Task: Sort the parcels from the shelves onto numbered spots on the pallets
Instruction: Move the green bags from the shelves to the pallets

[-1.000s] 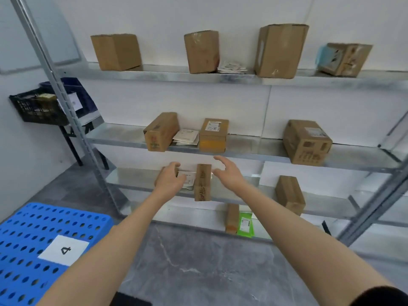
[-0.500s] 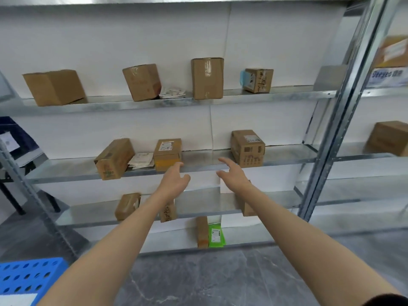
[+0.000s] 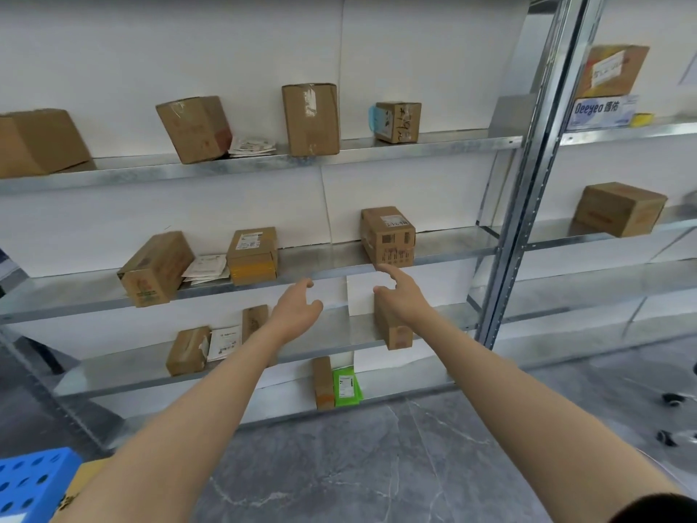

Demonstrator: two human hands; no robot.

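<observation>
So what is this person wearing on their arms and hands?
The left hand and right hand are bare: no gloves, rings or watch showing. The left forearm and right forearm are uncovered. Only a dark sleeve edge shows at the right upper arm.

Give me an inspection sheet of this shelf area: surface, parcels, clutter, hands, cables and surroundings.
Surface: metal shelves, several levels, parcels spread along them.
Job's things: cardboard boxes on every level, including a labelled box on the middle level; flat envelopes; a green packet at the bottom; a corner of a blue pallet lower left.
Clutter: small dark wheels at the right edge; what they belong to is unclear.
Hands: left hand and right hand open and empty, reaching toward the middle level by the labelled box.
Cables: nothing seen.
Surroundings: white wall, grey floor, a second bay with more boxes on the right.
</observation>
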